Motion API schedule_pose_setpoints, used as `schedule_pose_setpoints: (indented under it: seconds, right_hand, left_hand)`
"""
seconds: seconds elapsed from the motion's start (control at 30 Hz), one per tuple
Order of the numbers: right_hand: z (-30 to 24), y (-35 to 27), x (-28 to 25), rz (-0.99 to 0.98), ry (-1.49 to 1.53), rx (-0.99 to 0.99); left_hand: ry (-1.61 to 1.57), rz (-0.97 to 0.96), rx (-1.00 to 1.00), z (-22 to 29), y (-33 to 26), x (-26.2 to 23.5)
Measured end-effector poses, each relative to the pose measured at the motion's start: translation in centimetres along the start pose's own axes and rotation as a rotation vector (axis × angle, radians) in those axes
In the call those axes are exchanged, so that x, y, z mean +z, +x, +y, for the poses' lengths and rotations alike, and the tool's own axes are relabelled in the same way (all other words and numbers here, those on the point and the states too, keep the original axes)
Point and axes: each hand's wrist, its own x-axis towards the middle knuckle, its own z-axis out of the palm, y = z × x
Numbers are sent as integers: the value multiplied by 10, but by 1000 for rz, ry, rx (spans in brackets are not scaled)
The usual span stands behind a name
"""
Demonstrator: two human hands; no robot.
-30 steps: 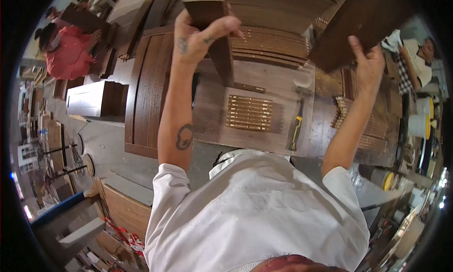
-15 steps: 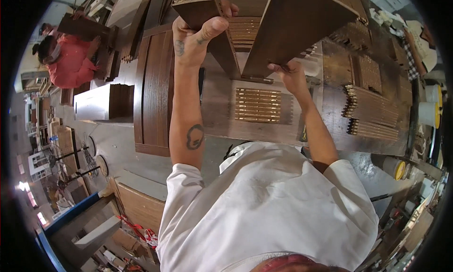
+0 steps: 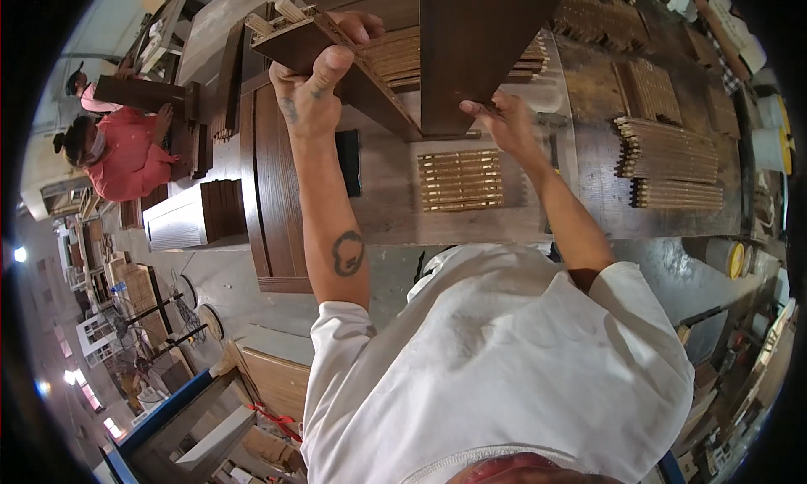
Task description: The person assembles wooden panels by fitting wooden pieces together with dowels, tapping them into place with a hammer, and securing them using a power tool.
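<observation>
My left hand (image 3: pixel 315 85) is closed around a narrow dark brown board (image 3: pixel 294 49), its thumb along the face. Two pale wooden dowels (image 3: pixel 291 10) stick out of that board's near end. A wider dark brown board (image 3: pixel 483 39) stands tilted to the right of it, and the two nearly meet low down over the table. My right hand (image 3: pixel 508 123) grips the wide board by its lower right edge, thumb in front and the other fingers partly hidden. Below the boards, a small slatted piece (image 3: pixel 461 181) with light gaps lies on the worktable (image 3: pixel 387 219).
Stacks of brown slats (image 3: pixel 672 152) fill the right side. A long framed panel (image 3: pixel 282 190) lies left of my arm, near a black flat thing (image 3: pixel 348 165). At far left a person in a red shirt (image 3: pixel 126 160) handles boards. Pails (image 3: pixel 773 139) stand at far right.
Both boards have shifted left in view, and the wide one has turned so its face looks narrower. My left hand has moved left and slightly down; my right hand keeps its grip.
</observation>
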Motion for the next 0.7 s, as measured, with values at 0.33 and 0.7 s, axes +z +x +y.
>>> schedule_pose_setpoints:
  seconds: [0.33,0.7]
  right_hand:
    - [3,-2,17,-32,-2,-79]
    - [17,-2,7,-89,-121,-97]
  left_hand:
    - [37,46,20,8,-3,4]
    - [42,32,-54,7,-1,5]
